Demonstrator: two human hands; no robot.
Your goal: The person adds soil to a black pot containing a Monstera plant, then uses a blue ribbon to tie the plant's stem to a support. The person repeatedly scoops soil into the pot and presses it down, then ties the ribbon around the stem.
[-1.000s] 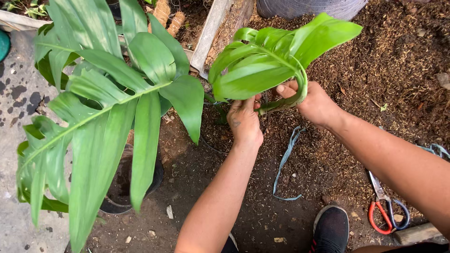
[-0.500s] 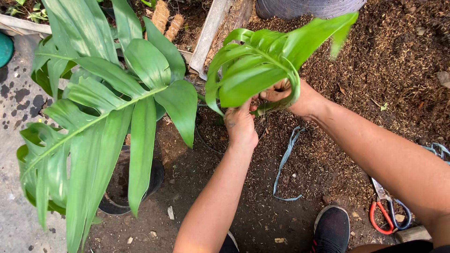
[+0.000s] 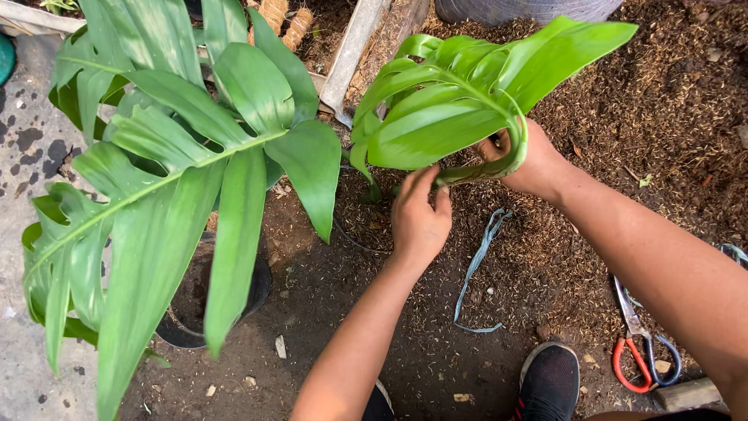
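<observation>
glossy green split leaf (image 3: 460, 109), curled, upright

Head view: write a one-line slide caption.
Both hands, left and right, gather a bright green split leaf above dark soil, scissors lying nearby.

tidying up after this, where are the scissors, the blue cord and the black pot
scissors (image 3: 643, 366), head view, on the red handle loop
blue cord (image 3: 477, 265), head view, mid-length of the strand
black pot (image 3: 181, 334), head view, on its near rim

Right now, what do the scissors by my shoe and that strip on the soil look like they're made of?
Scissors: bare grey metal blades, with glossy red and dark handle loops, probably plastic. Strip: thin, limp, pale blue-grey, looks like plastic twine or raffia, though that can't be confirmed.
</observation>
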